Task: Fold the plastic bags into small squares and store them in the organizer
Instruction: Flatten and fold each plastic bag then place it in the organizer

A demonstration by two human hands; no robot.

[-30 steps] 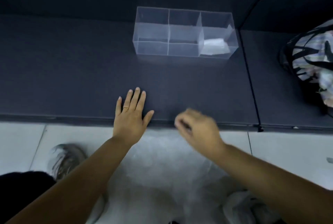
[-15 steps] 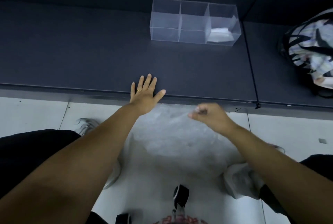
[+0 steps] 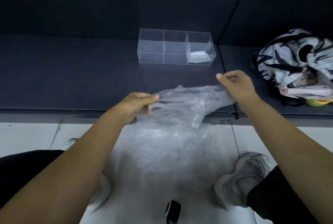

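Holding a clear plastic bag (image 3: pixel 183 104) stretched between both hands, just above the near edge of the dark worktop (image 3: pixel 72 79). Pinching its bunched left end with the left hand (image 3: pixel 138 103), grip clamped on the film, thumb on top. Gripping its right end with the right hand (image 3: pixel 234 86), fingers curled round the plastic, grip clamped likewise. Bag crumpled, not folded, sagging off the worktop edge toward a heap of clear plastic (image 3: pixel 167 148) on the white tiled floor (image 3: pixel 27 133). Farther back on the worktop, well apart from the hands: clear organizer (image 3: pixel 174 48), three compartments in a row. In its right compartment, one folded white bag (image 3: pixel 199 56). At the worktop's far right, a striped patterned bag (image 3: pixel 295 61). On the floor beside the heap, under the right forearm, a grey shoe (image 3: pixel 243 178).
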